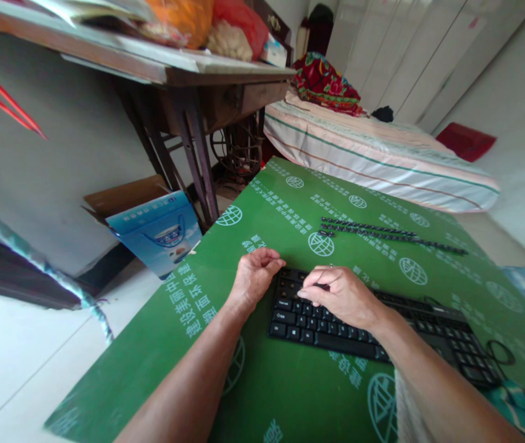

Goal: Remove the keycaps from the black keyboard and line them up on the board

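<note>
A black keyboard (382, 329) lies on a green board (290, 387) with white printing. My left hand (256, 277) rests at the keyboard's far left corner, fingers curled in, gripping its edge. My right hand (340, 295) lies over the upper left keys with the fingers bent and pinched together on a key; what they hold, if anything, is too small to name. Beyond the keyboard, rows of small black keycaps (382, 235) lie in long lines on the board.
An old table with iron legs (189, 141) stands at the left, bags piled on top. A blue printed carton (158, 231) leans below it. A striped mattress (373, 154) lies behind the board. A black loop (502, 352) lies by the keyboard's right end.
</note>
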